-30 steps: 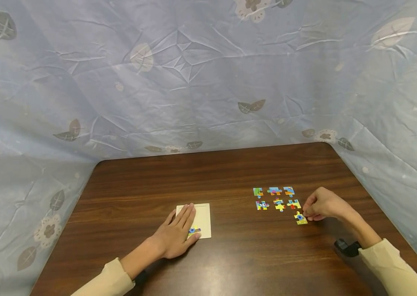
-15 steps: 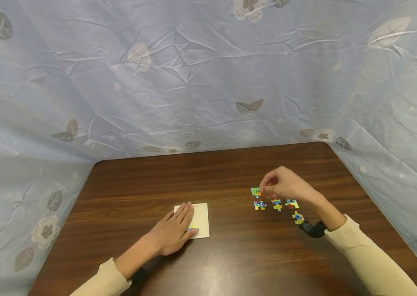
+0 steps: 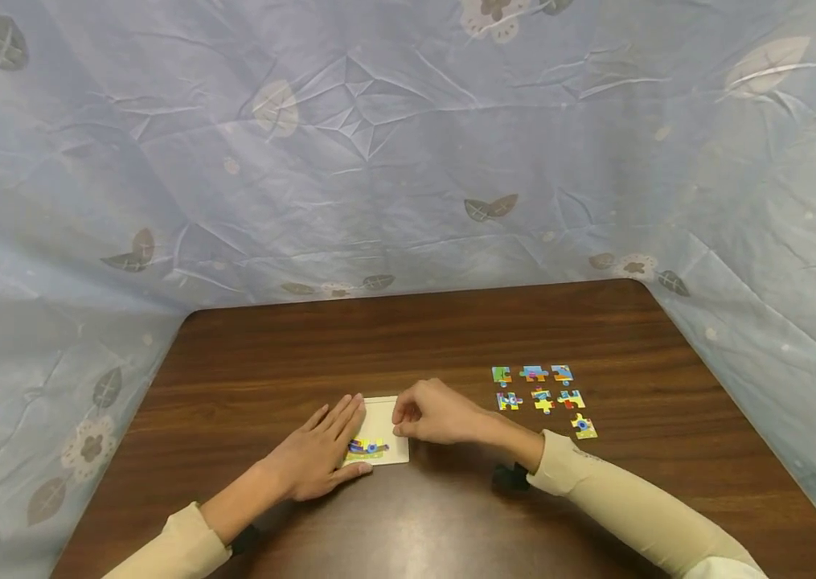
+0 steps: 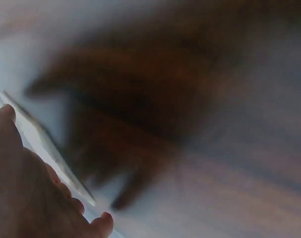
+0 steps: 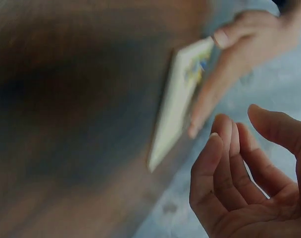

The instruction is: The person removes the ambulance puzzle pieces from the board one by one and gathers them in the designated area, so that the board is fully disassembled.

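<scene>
A cream puzzle tray [image 3: 381, 415] lies on the table, a few joined blue and yellow puzzle pieces [image 3: 370, 448] along its near side. My left hand [image 3: 317, 454] rests flat over the tray's left part, fingers straight, covering some of it. By the right edge of the tray hovers my right hand [image 3: 436, 412]. In the right wrist view its thumb and loosely bent fingers [image 5: 222, 163] stand apart, and no piece shows between them. The left wrist view has the left hand [image 4: 36, 183] against the tray's pale edge [image 4: 46, 146].
Several loose puzzle pieces lie to the right in rough rows, among them a green corner piece [image 3: 500, 375] and a yellow one [image 3: 584, 427]. Dark wood forms the tabletop [image 3: 270, 354]. A blue leaf-patterned cloth [image 3: 408, 193] hangs behind and at both sides.
My right hand has travelled left, from beside the loose pieces, over their upper row, to the tray. The left hand slid slightly left, uncovering more of the joined pieces. The loose pieces stayed put.
</scene>
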The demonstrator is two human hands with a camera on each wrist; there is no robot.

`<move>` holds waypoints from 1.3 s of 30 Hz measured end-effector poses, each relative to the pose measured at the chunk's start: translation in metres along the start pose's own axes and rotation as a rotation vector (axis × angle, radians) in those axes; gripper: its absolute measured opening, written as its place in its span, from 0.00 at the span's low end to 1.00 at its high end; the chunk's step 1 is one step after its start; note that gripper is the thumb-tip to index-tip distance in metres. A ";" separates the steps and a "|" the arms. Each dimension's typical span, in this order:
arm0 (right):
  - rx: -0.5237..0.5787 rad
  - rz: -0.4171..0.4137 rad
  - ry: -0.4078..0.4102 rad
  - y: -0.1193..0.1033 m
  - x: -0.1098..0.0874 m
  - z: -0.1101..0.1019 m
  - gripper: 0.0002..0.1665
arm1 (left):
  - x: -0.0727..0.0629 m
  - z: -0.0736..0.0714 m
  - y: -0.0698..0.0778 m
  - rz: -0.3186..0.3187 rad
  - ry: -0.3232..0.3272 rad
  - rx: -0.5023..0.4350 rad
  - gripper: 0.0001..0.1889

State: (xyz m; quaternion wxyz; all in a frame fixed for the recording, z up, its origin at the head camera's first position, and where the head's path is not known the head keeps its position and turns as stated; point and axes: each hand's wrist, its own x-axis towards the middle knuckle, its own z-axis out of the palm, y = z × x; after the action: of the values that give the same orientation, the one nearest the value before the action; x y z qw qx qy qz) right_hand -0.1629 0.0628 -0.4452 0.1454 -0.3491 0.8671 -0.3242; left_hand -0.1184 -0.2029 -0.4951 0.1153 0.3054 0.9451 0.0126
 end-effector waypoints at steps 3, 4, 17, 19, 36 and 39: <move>-0.010 -0.005 -0.029 -0.001 0.011 0.018 0.04 | -0.001 0.002 0.001 0.003 -0.011 -0.012 0.47; -0.022 -0.005 -0.036 0.000 0.014 0.023 0.05 | -0.001 0.002 0.002 0.005 -0.011 -0.019 0.47; -0.202 0.038 -0.059 -0.007 0.026 0.047 0.10 | -0.002 0.004 0.009 0.004 0.026 0.071 0.44; -0.198 0.042 -0.054 -0.007 0.026 0.047 0.10 | -0.002 0.005 0.009 0.001 0.033 0.088 0.44; -0.216 0.057 -0.036 -0.007 0.025 0.049 0.11 | 0.000 0.007 0.010 -0.008 0.044 0.111 0.45; -0.228 0.057 -0.028 -0.008 0.022 0.049 0.10 | -0.001 0.007 0.010 -0.009 0.039 0.113 0.45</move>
State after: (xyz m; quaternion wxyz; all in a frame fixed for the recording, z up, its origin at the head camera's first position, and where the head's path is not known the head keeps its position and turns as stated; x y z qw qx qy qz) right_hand -0.1512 0.0200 -0.4774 0.1258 -0.3431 0.9058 -0.2145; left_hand -0.1106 -0.1952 -0.5004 0.0795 0.3066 0.9478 -0.0354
